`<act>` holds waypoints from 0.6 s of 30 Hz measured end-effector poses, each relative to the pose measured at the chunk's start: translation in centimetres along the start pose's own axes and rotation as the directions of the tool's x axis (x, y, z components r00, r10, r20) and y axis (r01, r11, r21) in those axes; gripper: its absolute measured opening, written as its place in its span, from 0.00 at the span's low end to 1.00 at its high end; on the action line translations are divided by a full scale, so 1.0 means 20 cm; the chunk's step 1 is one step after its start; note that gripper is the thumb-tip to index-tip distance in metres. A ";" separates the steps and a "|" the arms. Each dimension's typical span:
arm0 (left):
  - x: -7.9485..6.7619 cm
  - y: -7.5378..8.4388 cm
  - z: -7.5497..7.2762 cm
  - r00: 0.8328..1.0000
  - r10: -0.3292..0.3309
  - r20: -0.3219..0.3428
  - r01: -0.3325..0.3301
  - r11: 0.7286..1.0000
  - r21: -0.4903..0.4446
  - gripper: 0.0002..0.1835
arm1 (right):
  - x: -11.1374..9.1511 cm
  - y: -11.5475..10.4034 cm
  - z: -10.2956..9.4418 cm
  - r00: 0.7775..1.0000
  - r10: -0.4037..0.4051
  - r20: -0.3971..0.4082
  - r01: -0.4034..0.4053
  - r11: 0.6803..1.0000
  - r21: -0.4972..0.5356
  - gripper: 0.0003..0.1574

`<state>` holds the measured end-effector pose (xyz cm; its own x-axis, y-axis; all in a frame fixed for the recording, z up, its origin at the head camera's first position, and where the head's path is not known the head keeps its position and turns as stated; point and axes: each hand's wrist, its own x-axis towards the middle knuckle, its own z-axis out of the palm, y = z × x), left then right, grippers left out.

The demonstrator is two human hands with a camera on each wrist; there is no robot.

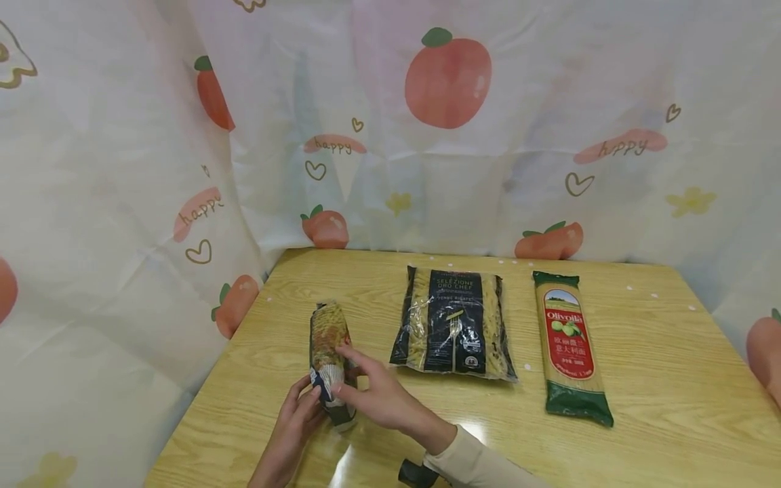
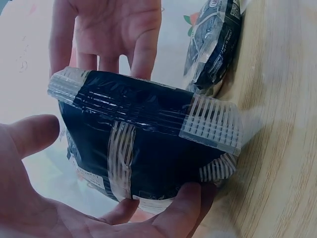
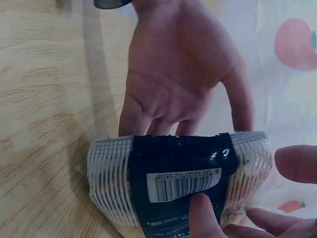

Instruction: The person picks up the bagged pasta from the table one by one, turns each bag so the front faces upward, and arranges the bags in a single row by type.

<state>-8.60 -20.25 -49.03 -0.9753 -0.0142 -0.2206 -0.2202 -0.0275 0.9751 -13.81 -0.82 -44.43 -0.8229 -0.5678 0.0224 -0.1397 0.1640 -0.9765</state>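
A dark-banded bag of pasta (image 1: 330, 339) stands on its narrow edge at the left of the table, between both hands. My left hand (image 1: 295, 421) holds its near left side; the fingers touch the wrapper and the thumb stands away from it in the left wrist view. My right hand (image 1: 386, 398) reaches over the right side, with thumb and index finger against the bag. In the right wrist view, a barcode on the dark band (image 3: 183, 185) faces the camera and one left fingertip presses just below it. The right fingertips are hidden behind the bag there.
A wide bag of penne (image 1: 454, 325) lies flat in the middle of the wooden table (image 1: 488, 434). Right of it lies a long pack of spaghetti (image 1: 570, 346) with green ends. A fruit-printed curtain (image 1: 390, 176) hangs behind and at the sides.
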 end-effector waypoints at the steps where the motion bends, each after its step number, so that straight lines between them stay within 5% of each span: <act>1: 0.00 0.00 0.00 1.000 -0.004 0.006 0.004 1.000 -0.001 0.35 | 0.00 0.00 0.00 1.000 -0.004 0.009 0.004 1.000 0.010 0.39; 10: 0.01 0.01 -0.03 0.998 -0.051 0.046 0.052 0.998 -0.029 0.41 | 0.00 0.03 0.04 0.995 -0.024 0.100 0.016 0.997 0.081 0.39; 18: 0.01 0.01 -0.05 0.995 -0.066 0.077 0.075 0.990 -0.122 0.42 | -0.01 0.04 0.05 0.987 -0.032 0.158 0.027 0.999 0.034 0.36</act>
<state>-8.76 -21.19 -48.84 -0.9573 0.0645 -0.2818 -0.2885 -0.1498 0.9457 -13.26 -1.35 -45.38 -0.7208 -0.6929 0.0196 -0.1433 0.1214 -0.9822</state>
